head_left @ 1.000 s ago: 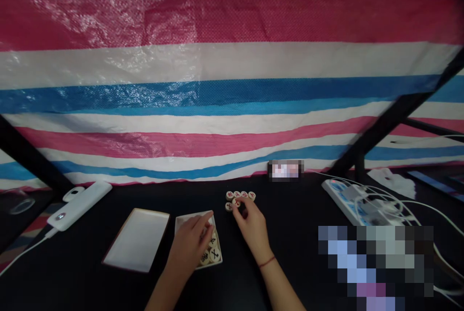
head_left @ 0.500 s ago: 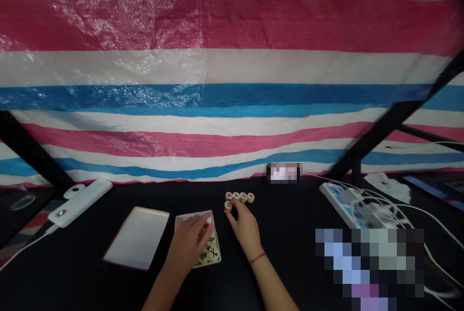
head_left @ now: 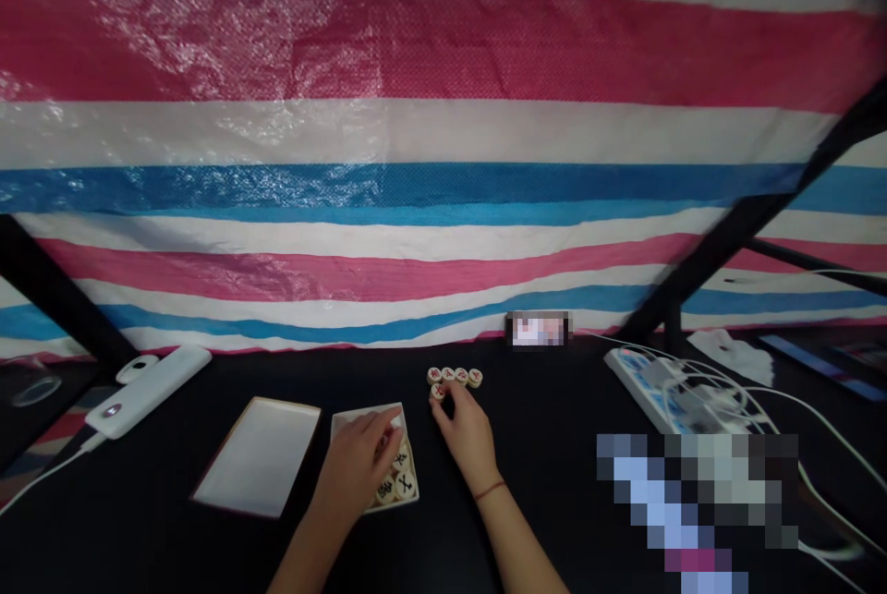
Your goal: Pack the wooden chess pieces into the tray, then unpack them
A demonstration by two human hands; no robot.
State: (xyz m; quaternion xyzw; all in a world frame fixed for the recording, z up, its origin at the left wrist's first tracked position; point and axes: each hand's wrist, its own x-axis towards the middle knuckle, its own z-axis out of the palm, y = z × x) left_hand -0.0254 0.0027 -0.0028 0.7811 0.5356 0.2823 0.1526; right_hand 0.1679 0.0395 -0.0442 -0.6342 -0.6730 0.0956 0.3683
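A small white box [head_left: 346, 418] on the black table holds several round wooden chess pieces [head_left: 400, 481] with black marks. My left hand [head_left: 357, 469] reaches into this box, its fingers curled among the pieces. A row of red-marked pieces [head_left: 455, 377] stands on the table behind the box. My right hand [head_left: 466, 432] rests just in front of this row, with its fingertips pinched on a red-marked piece [head_left: 438, 392] at the left end. A red string circles the right wrist.
The box's white lid [head_left: 258, 455] lies left of it. A white power bank [head_left: 149, 389] with a cable sits at far left. A power strip [head_left: 658, 381] with tangled white cables is at right. A striped tarp [head_left: 416, 160] hangs behind the table.
My right hand has drawn slightly back and left along the row of red pieces. My left hand stays in the box, shifted a little.
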